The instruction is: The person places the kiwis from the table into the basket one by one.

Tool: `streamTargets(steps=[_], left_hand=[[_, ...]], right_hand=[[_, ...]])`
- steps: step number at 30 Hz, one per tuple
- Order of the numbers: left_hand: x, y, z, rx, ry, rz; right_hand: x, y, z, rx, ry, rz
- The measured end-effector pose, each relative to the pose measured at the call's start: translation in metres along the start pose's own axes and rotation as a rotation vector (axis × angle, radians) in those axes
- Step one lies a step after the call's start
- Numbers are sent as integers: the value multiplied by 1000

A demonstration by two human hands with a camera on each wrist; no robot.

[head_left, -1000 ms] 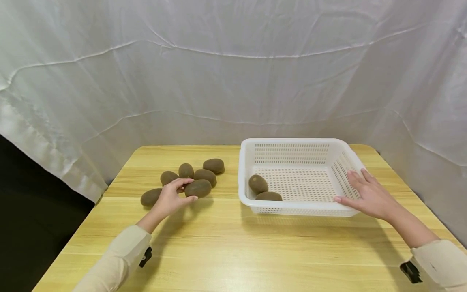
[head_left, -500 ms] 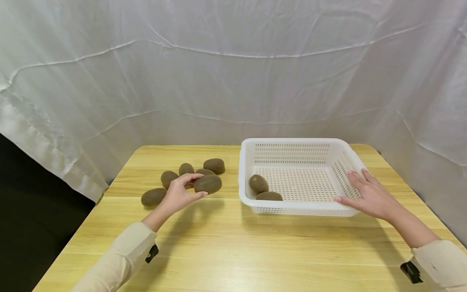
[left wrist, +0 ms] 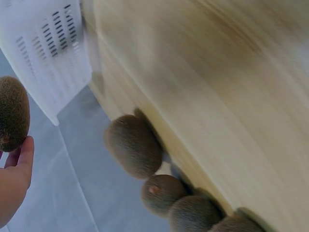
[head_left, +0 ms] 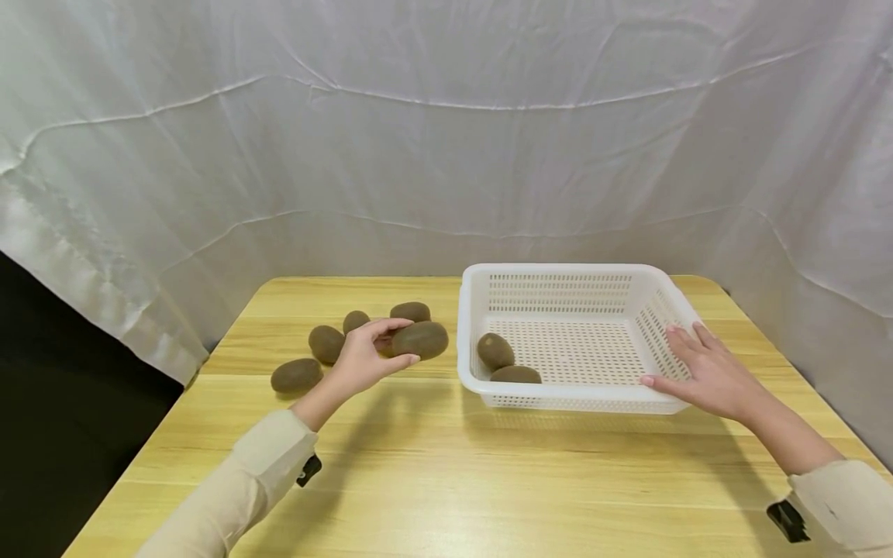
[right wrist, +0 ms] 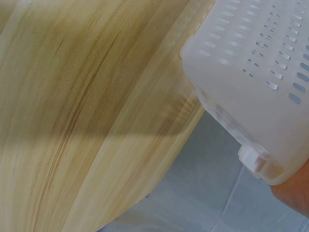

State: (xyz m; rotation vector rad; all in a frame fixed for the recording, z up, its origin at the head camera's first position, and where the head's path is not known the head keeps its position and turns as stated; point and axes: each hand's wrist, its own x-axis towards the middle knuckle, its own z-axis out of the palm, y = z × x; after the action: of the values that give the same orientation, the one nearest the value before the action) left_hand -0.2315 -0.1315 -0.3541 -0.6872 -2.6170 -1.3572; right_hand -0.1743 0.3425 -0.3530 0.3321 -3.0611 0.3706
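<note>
My left hand pinches a brown kiwifruit between thumb and fingers, raised above the table, short of the basket's left side. In the left wrist view the held kiwifruit shows at the left edge, above the thumb. A white plastic basket with slotted walls stands on the right, with two kiwifruits in its near left corner. My right hand rests on the basket's right rim, fingers spread and mostly straight, thumb at the near corner. Only part of this hand shows in the right wrist view.
Several loose kiwifruits lie on the left of the wooden table, around and behind my left hand. One kiwifruit sits just beyond the held one. A pale grey curtain hangs behind the table and along its sides.
My left hand has lifted the kiwifruit away from the group and carried it rightward toward the basket. My right hand and the basket have stayed put.
</note>
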Motion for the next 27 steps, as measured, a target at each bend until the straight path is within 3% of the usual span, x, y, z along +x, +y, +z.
streamTargets(steps=[7,12,19,27], left_hand=[[11,17,10,-36,-12,52],[19,27,20,-70,-38,47],[29,36,35,-96,-60,93],[38,43,52,-110,-89,100]], right_hand=[[0,1,0,5,-6,11],[0,0,1,4,-9,17],[0,-1,0,4,-3,12],[0,-1,-1,-4,5,7]])
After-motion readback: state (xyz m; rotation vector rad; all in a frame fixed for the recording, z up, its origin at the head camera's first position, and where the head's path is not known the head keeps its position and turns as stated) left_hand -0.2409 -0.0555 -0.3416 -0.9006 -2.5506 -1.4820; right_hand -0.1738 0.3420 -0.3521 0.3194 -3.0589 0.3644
